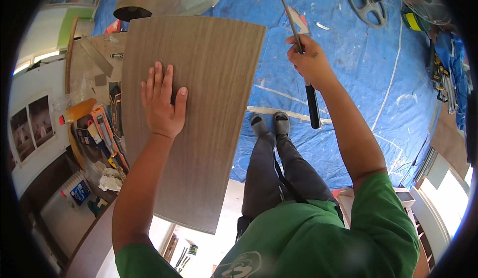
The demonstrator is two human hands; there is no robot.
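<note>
A large wood-grain panel (214,88) in grey-brown lies lengthwise before me, its far edge slightly curved by the lens. My left hand (165,108) rests flat on its left half, fingers spread and pointing away. Off the panel's right side, over the blue sheet, my right hand (312,64) is closed round a file (290,16), a long narrow metal tool with a black handle. The handle hangs below the hand toward me and the metal end points away. The file is apart from the panel.
Left of the panel, a workbench (82,86) carries an orange bottle (79,109), a cutter knife (103,123) and other tools. A blue tarpaulin (368,73) covers the floor. At the far right are a grey spoked wheel (367,4) and a fan (423,1).
</note>
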